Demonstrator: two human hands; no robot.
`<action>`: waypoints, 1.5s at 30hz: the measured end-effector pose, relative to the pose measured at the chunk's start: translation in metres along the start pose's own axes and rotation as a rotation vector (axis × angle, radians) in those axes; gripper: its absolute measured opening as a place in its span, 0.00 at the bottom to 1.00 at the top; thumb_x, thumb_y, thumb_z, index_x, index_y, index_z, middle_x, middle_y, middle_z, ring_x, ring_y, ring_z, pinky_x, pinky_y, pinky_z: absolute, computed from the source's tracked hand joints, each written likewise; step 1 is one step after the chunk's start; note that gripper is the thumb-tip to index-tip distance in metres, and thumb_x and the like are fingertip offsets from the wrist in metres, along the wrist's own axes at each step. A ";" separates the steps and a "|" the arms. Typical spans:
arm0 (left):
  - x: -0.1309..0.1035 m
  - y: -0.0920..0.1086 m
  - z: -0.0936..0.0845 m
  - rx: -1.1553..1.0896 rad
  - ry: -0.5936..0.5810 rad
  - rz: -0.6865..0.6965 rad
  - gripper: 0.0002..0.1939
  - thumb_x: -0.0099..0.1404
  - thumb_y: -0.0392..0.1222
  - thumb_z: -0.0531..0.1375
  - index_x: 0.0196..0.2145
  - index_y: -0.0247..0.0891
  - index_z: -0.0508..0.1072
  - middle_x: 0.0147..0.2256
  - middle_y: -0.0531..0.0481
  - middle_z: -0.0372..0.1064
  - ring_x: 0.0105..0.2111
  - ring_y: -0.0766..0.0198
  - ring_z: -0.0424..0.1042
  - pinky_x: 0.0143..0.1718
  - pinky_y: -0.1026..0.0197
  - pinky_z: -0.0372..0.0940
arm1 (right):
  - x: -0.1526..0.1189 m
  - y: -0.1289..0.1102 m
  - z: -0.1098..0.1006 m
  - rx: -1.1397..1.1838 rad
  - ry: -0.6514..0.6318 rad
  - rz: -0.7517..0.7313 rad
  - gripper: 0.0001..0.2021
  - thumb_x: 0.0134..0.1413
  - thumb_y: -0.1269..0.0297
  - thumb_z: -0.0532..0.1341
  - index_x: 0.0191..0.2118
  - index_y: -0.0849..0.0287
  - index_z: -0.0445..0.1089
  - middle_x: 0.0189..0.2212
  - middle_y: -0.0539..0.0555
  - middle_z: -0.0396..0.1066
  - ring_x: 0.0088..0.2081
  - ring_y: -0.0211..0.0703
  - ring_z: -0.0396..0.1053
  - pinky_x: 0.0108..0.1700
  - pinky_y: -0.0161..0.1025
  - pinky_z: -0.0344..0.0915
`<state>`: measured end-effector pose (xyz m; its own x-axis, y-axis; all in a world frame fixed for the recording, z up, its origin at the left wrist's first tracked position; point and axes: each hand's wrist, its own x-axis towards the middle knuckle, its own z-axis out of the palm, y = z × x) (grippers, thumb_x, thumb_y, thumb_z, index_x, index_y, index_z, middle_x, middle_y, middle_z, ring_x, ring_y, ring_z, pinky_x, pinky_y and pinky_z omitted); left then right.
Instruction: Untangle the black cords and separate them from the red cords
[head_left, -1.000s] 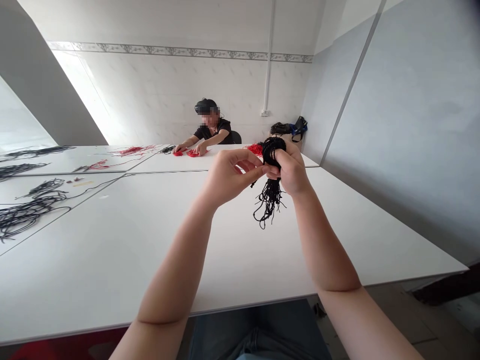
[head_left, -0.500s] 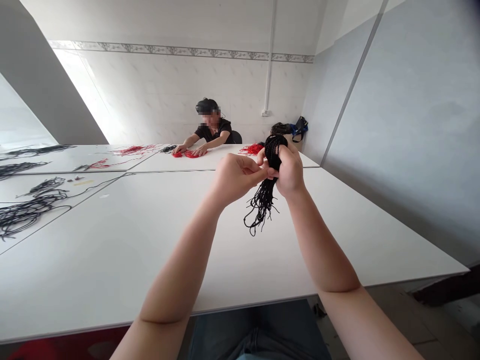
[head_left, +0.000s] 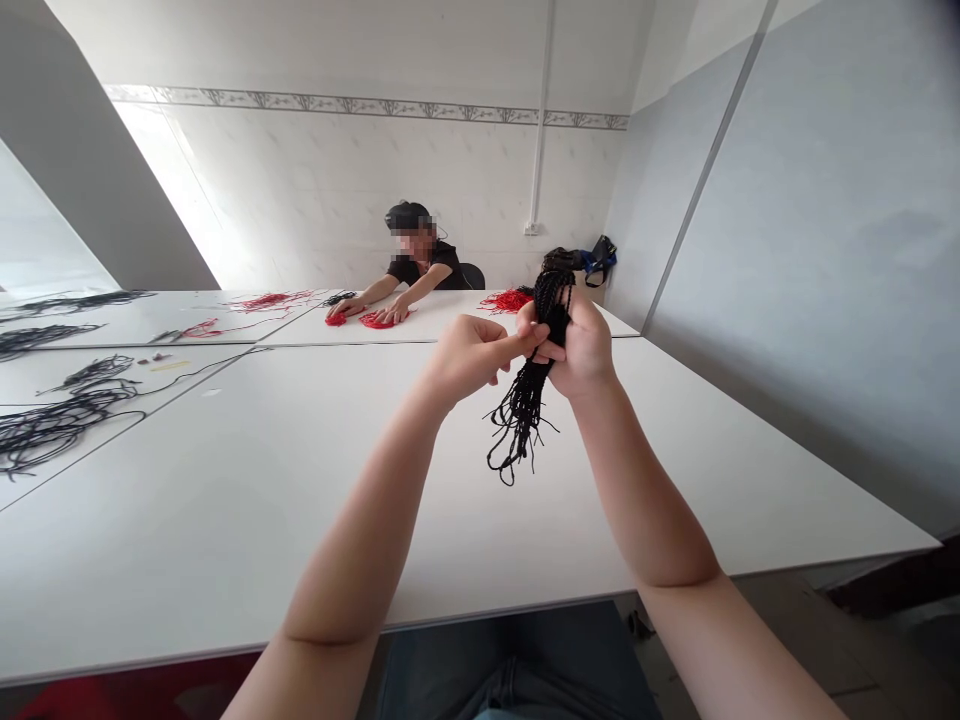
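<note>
A bundle of thin black cords (head_left: 523, 405) hangs above the white table. My right hand (head_left: 589, 345) is wrapped around its upper part, where the cords double over into a thick looped top. Below the grip, loose ends and a few small loops dangle. My left hand (head_left: 472, 362) reaches in from the left with its fingers curled. Its thumb and forefinger are pinched against the bundle, close to the right hand's fingers. Whether they hold one strand or several is too small to see.
The white table (head_left: 315, 500) spreads out below my arms. Black cords (head_left: 64, 425) lie at its left side, red cords (head_left: 274, 300) farther back. Across the table a person (head_left: 424, 262) leans over red cord bundles (head_left: 386, 318). Another red bundle (head_left: 506, 300) lies behind my hands.
My right hand has turned slightly and its fingers have shifted on the bundle. The left thumb now lies farther over the cords. The person opposite has moved the red bundles slightly leftward.
</note>
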<state>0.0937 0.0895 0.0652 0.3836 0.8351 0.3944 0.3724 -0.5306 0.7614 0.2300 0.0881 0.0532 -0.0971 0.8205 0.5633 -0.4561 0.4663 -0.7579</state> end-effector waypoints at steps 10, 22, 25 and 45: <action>-0.010 0.008 -0.019 0.230 -0.284 -0.074 0.33 0.60 0.66 0.54 0.10 0.38 0.56 0.11 0.52 0.56 0.12 0.70 0.52 0.16 0.64 0.45 | 0.000 0.000 0.003 0.106 -0.124 0.124 0.19 0.55 0.57 0.57 0.20 0.58 0.50 0.15 0.42 0.51 0.13 0.26 0.41 0.15 0.28 0.44; -0.027 0.001 -0.065 0.462 -0.170 -0.036 0.25 0.56 0.60 0.61 0.14 0.40 0.61 0.15 0.54 0.58 0.12 0.69 0.54 0.13 0.63 0.44 | 0.005 -0.015 -0.022 0.080 -0.002 0.009 0.22 0.50 0.58 0.58 0.20 0.56 0.42 0.13 0.42 0.37 0.14 0.28 0.34 0.14 0.30 0.39; -0.030 0.007 -0.058 0.418 -0.094 0.032 0.23 0.57 0.59 0.62 0.17 0.40 0.64 0.16 0.54 0.59 0.14 0.70 0.55 0.14 0.64 0.45 | 0.000 -0.013 -0.022 -0.042 0.008 -0.131 0.21 0.48 0.60 0.59 0.18 0.56 0.44 0.13 0.43 0.38 0.14 0.29 0.37 0.15 0.31 0.37; -0.041 0.029 -0.029 0.052 0.034 0.469 0.10 0.63 0.43 0.62 0.42 0.40 0.76 0.42 0.46 0.74 0.41 0.61 0.73 0.37 0.63 0.68 | -0.017 -0.009 -0.009 -0.432 -0.245 -0.406 0.05 0.45 0.67 0.55 0.23 0.56 0.58 0.21 0.48 0.52 0.21 0.34 0.49 0.21 0.34 0.47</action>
<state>0.0645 0.0444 0.0857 0.4929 0.5077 0.7067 0.2080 -0.8573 0.4708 0.2440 0.0728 0.0475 -0.2147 0.4753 0.8532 -0.1063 0.8570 -0.5042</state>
